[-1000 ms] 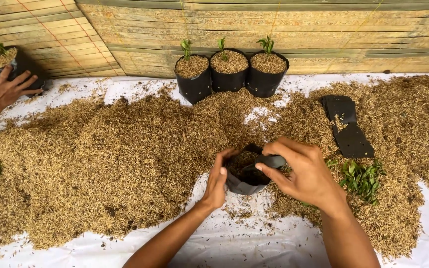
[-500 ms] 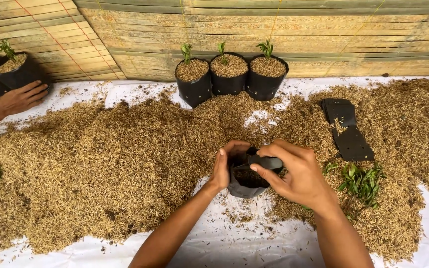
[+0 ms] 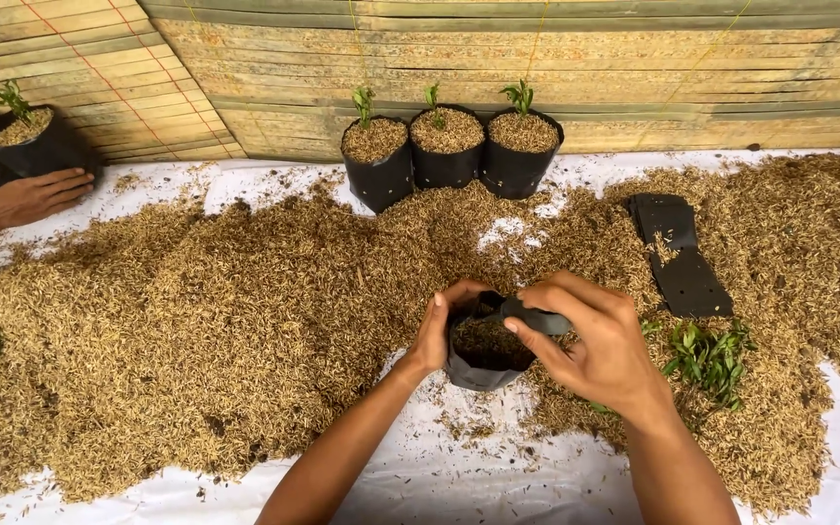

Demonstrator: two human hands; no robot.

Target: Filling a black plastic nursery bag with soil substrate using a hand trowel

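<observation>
From the head camera, both hands hold a small black bag (image 3: 486, 352) partly filled with husks. The left hand (image 3: 437, 332) grips its left side. The right hand (image 3: 590, 342) pinches the top edge on the right. The bag sits on a white sheet (image 3: 459, 476) at the edge of a big pile of husks (image 3: 196, 321). Three filled bags with little plants (image 3: 449, 146) stand by the bamboo wall. Flat empty bags (image 3: 678, 258) lie to the right, near loose seedlings (image 3: 707, 355). Another person's hand (image 3: 36, 194) rests far left.

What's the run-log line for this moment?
left hand: grips black grow bag rim | right hand: pinches rim opposite | bag: part-filled with husk | seedlings: lying right
</observation>
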